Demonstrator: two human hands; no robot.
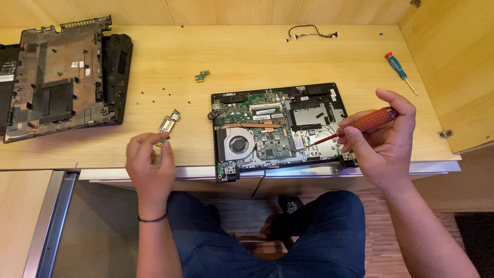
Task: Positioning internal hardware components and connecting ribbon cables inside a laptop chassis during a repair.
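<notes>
Screwdriver (374,120) in right hand (383,146)

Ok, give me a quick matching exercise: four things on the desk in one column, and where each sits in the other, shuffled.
Things:
1. orange-handled screwdriver
2. blue-handled screwdriver
3. small circuit board
4. black bottom cover

Places:
A. far left of the desk, apart from the laptop
B. in the right hand, tip over the open laptop
C. lying alone near the desk's right edge
D. just beyond the left hand fingertips

Pairs: 1-B, 2-C, 3-D, 4-A
</notes>
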